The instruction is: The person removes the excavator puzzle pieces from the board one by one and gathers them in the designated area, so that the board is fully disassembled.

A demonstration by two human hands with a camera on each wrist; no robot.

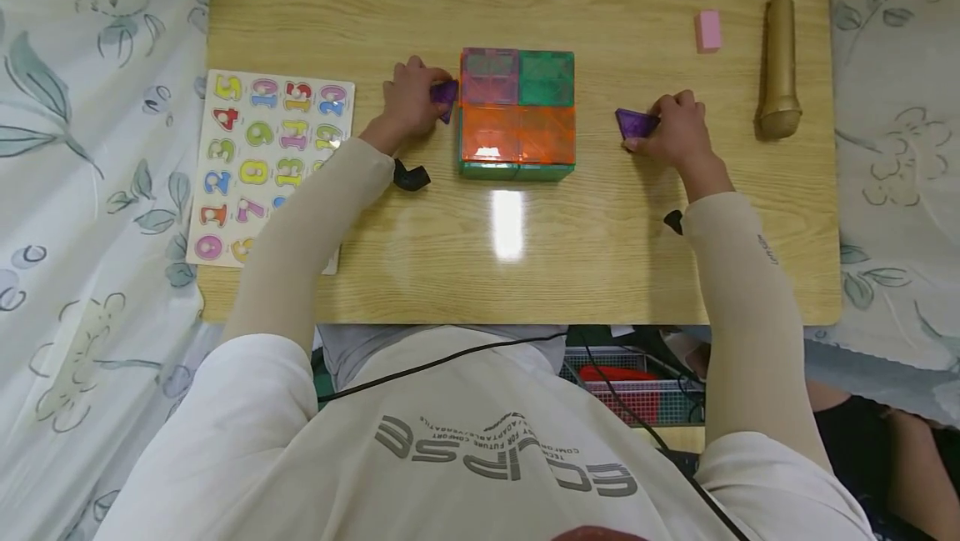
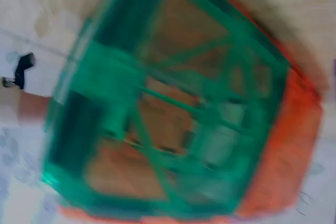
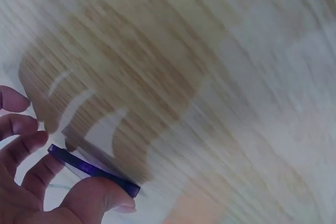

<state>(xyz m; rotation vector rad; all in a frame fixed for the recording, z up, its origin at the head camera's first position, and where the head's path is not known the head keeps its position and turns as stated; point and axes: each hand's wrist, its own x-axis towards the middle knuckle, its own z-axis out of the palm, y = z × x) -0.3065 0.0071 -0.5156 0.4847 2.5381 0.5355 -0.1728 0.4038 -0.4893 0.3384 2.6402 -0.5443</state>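
Note:
A block built of see-through green, orange and purple magnetic tiles [image 1: 517, 134] stands near the middle of the table. At its left side my left hand [image 1: 411, 99] pinches a purple triangular magnetic tile [image 1: 446, 96]; whether that tile touches the block I cannot tell. To the right of the block, my right hand [image 1: 678, 137] holds another purple triangular tile [image 1: 634, 123] between thumb and fingers, just over the wood. Its edge shows in the right wrist view, by the thumb [image 3: 97, 200]. Blurred green tiles [image 2: 210, 114] fill the left wrist view.
On the left lies a number puzzle board [image 1: 270, 132], partly under the left forearm. A pink block [image 1: 707, 31] and a gold microphone-shaped object [image 1: 780, 66] lie at the back right. Black strap ends [image 1: 411, 177] hang by the left wrist. Patterned cloth [image 1: 97, 191] borders the table [image 1: 420, 291].

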